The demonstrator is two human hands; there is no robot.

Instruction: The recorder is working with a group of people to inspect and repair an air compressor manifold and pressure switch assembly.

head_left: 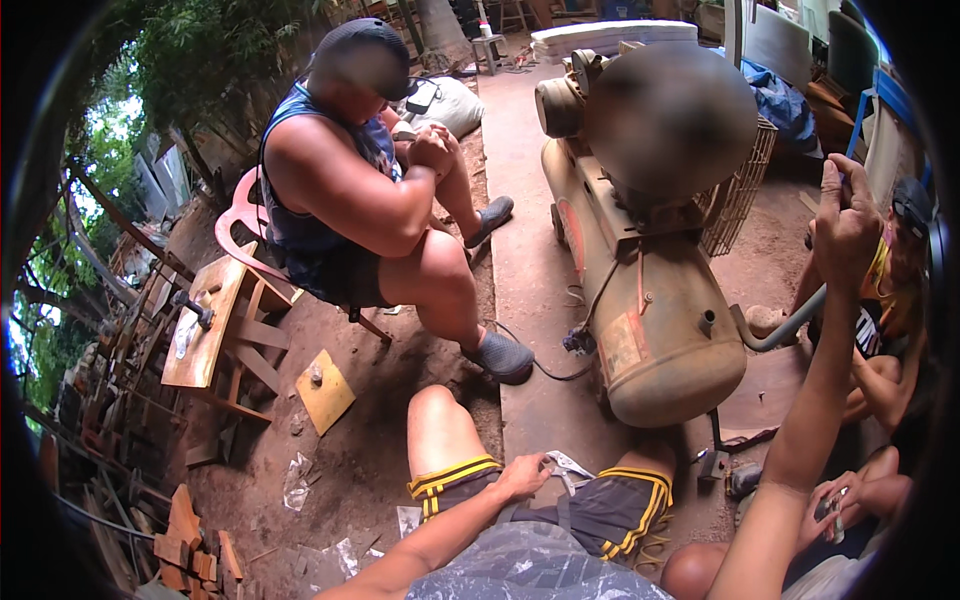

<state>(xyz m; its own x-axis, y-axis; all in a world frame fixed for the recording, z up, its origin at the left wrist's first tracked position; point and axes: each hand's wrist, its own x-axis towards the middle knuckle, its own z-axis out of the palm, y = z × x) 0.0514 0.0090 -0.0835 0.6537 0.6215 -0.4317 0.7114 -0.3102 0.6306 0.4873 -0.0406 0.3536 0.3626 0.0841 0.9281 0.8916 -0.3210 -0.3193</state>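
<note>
My left hand (524, 476) lies over my lap, its fingers closed at the edge of a flat silver metal piece (570, 468) between my thighs. The kind of piece is unclear. My right hand (848, 225) is raised high at the right, thumb and fingers pinched together. A small dark bluish bit shows between those fingertips, too small to name. Ahead of my knees stands a large rusty air compressor (670, 340) with a cylindrical tank. A thick grey hose (795, 320) runs beside it, behind my raised forearm.
A person in a cap (340, 170) sits on a pink chair (240, 220) at left, hands together. Other people crouch at right, including one in yellow (880, 270). A wooden bench (205, 325) holds a hammer-like tool (193, 308). Wood scraps (180, 535) and a board (325, 392) lie leftward.
</note>
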